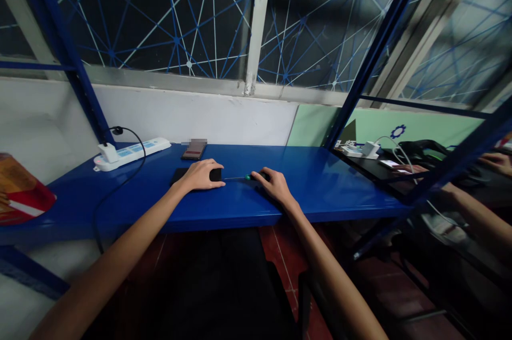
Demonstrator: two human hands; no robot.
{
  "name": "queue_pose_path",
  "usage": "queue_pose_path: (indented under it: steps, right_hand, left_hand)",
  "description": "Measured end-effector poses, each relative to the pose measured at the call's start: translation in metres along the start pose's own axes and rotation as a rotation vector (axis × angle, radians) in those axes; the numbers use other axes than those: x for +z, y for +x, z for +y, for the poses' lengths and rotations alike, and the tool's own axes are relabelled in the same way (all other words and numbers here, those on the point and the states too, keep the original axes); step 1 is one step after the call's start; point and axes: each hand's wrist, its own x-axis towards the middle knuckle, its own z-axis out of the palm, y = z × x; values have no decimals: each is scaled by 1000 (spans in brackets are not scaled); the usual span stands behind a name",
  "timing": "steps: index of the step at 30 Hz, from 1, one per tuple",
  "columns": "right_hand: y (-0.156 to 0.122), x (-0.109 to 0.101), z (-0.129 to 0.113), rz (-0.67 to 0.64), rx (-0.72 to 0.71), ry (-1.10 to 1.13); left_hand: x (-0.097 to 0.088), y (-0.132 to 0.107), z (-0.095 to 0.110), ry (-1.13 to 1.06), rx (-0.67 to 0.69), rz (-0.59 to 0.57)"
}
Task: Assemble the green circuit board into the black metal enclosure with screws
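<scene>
On the blue table [308,174], my left hand [199,175] is closed around a flat, black, box-like object [215,174], thumb at the near side and fingers at the far side. Its exact kind cannot be made out. My right hand [276,185] grips a screwdriver [247,176] by its dark handle, which has a green collar. The thin metal shaft lies nearly level and points left at the black object's right end. Whether the tip touches it is too small to tell.
A phone [194,149] lies behind my left hand. At the back left are a white power strip [138,152] and a black cable [132,174]. A red and orange bag [24,190] stands far left. Blue posts [370,52] flank the table; another person's arm [472,206] is at right.
</scene>
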Motion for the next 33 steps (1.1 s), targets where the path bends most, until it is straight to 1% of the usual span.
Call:
queue_pose_path:
  steps: [2,6,8,10,12,15,20,24,28,33]
  right_hand:
    - [-1,-1,0,-12,17,8]
    - [-2,-2,2,1,17,136]
    - [-1,-1,2,8,15,161]
    - [-1,0,2,20,27,105]
    - [0,1,1,30,43,-6]
    - [1,2,-2,15,54,-119]
    - [0,-1,-3,-33,87,-59]
    - [-1,-3,-1,-43,112,-28]
    - [-2,-3,-3,-14,113,-41]
    - [-2,-1,-8,14,71,-91]
  left_hand:
    - [0,0,0,0,0,1]
    - [0,0,1,6,-7,-8]
    - [-1,0,2,8,-11,-10]
    - [-1,0,2,10,-15,-9]
    - [-1,0,3,10,-15,-6]
    - [-1,-1,3,9,-5,7]
    - [0,0,3,16,-5,16]
    - [0,0,2,18,3,14]
    - [-1,0,3,15,0,8]
    - [-2,0,4,11,-1,-2]
